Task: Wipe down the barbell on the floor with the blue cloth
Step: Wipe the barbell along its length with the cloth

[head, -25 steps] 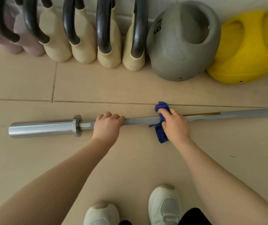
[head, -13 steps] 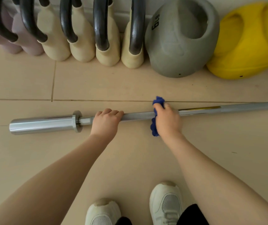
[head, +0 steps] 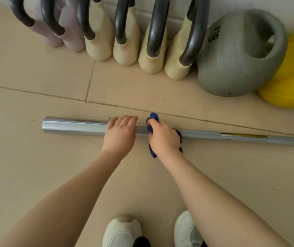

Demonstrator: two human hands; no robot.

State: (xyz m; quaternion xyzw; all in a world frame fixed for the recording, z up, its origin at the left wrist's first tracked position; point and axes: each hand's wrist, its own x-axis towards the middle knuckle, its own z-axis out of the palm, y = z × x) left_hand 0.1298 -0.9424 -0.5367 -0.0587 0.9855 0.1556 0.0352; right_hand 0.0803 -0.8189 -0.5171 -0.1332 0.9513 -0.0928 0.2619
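Two hands are down on the bar (head: pixel 75 126), which lies flat on the floor (head: pixel 35 166), its shiny sleeve end at nine o'clock and the thin shaft leaving the frame at three. My right hand (head: pixel 164 138) is clenched around the cloth (head: pixel 153 118), which is wrapped over the shaft just right of the collar; blue tufts stick out at twelve and six of the fist. My left hand (head: pixel 120 133) sits over the collar, where sleeve meets shaft, fingers draped over the top and reaching toward twelve; I read it as pressing down to steady the bar, but whether the thumb hooks underneath I cannot tell. The two hands are just beside each other, not touching. As I judge it, the wipe is mid-course, with the sleeve and the long shaft toward three perhaps yet to be covered. The risks I see: the bar is round on smooth tile, so a hard stroke could roll it toward the kettlebells (head: pixel 153 56) at twelve if the left hand only rests; the loose cloth tail at six could drag under the shaft and bunch; pushing left, the fist could knock into my own fingers. My shoes (head: pixel 123 230) at six are well clear.
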